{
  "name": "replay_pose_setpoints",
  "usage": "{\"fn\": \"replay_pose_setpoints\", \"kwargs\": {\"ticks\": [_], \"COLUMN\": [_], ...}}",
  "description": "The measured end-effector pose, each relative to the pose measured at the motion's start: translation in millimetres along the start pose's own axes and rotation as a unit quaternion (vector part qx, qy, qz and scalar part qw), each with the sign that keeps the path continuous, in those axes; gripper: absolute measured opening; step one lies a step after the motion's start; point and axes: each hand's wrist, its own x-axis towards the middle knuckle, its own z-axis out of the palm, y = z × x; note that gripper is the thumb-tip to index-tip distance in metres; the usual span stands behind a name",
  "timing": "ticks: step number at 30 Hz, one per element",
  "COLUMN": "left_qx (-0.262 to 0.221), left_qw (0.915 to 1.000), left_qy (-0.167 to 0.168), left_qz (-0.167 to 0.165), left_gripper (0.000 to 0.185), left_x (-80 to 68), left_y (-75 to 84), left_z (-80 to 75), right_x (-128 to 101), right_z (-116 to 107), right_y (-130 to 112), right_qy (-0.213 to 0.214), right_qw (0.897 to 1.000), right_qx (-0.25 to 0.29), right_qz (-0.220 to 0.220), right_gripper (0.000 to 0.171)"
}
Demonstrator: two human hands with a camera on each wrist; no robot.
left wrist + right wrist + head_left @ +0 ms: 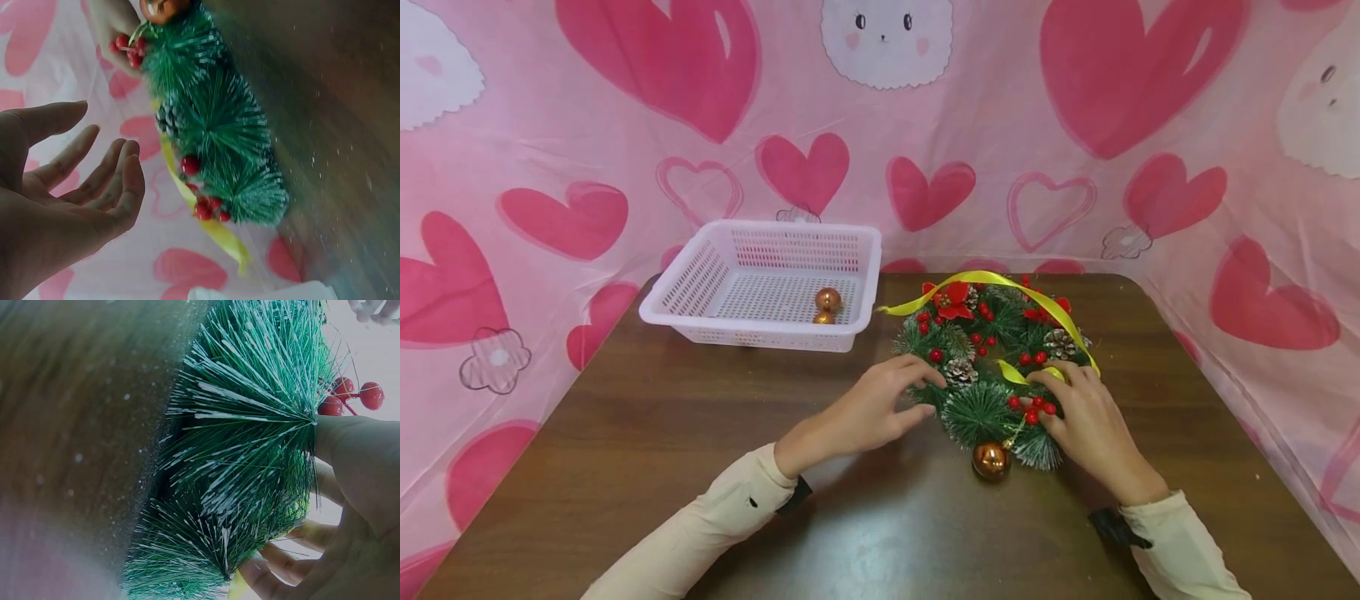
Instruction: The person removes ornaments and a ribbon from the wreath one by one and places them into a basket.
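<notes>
Beyond the open, relaxed left hand (876,408) stands a slotted white plastic basket (775,335) holding two shiny copper balls (828,299), and a glossy yellow ribbon (985,277) arcs over the wreath (976,410) toward the right hand (1093,425), which grips the wreath's right rim. Round and bristly green, the wreath lies flat between the hands, its copper bauble (991,461) pointing toward the person.

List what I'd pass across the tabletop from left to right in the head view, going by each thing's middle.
White basket → left hand → wreath → right hand.
</notes>
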Motion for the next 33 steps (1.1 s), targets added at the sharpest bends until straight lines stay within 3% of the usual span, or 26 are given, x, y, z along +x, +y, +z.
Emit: {"fn": "replay_pose_setpoints", "kwargs": {"ticks": [8, 17, 27, 33], "left_qx": [0.017, 0.037, 0.123, 0.16], "left_qw": [0.9975, 0.9908, 0.9765, 0.9662], "left_qy": [-0.068, -0.129, -0.163, -0.189], "left_qz": [-0.011, 0.021, 0.07, 0.073], "left_gripper": [0.031, 0.031, 0.037, 0.029], "left_x": [1.0, -0.6, 23.9, 22.8], "left_y": [11.1, 19.1, 35.7, 39.0], "left_z": [12.4, 34.3, 54.3, 60.7], "right_x": [3, 3, 4, 2], "right_z": [-4, -2, -4, -2], "right_y": [1, 0, 0, -1], "right_qy": [-0.003, -0.006, -0.008, -0.014], "right_qw": [1.0, 1.0, 1.0, 1.0], "right_qx": [0.0, -0.002, 0.004, 0.002], "right_qz": [0.001, 0.002, 0.006, 0.014], "right_gripper": [0.045, 0.044, 0.045, 0.045]}}
